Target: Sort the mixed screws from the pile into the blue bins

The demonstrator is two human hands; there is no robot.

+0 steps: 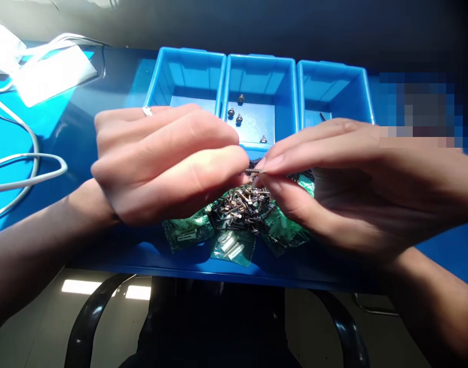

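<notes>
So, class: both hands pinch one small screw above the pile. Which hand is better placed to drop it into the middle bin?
Probably the right hand: its fingertips grip the screw just below the middle bin.

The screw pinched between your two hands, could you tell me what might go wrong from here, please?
1. The screw is held only between the fingertips of the left hand and right hand; if it slips, it would likely drop into the screw pile below and be lost among the others.
2. The green bags lie close to the table edge and could be nudged off.
</notes>
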